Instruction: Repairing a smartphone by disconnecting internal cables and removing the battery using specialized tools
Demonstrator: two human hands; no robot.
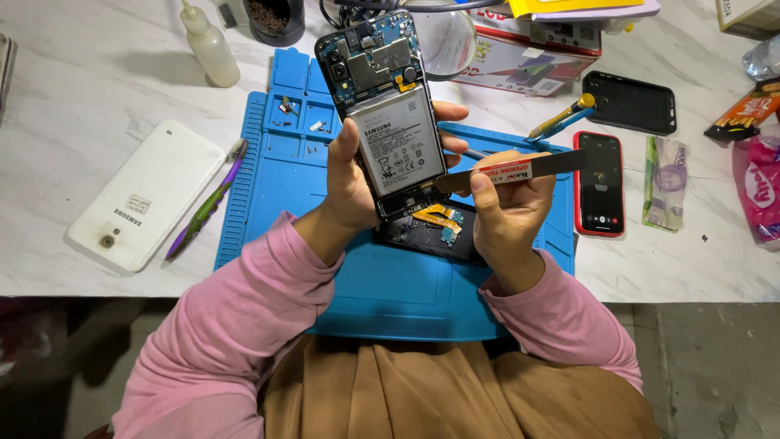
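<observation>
My left hand [351, 180] holds an opened phone [382, 106] upright above the blue work mat [268, 175], its back cover off, with the grey battery and circuit board showing. My right hand [508, 213] grips a thin flat metal opening tool [520, 169], whose tip touches the lower right edge of the battery. Under the phone lies a dark part [431, 237] with an orange flex cable and a small green board on it.
A white back cover [146, 193] and a purple toothbrush [207, 203] lie at the left. A small squeeze bottle [210, 47] stands at the back. On the right are a red-cased phone [600, 183], a black case [630, 102], a yellow-blue screwdriver [561, 118], a banknote [666, 183] and snack packets.
</observation>
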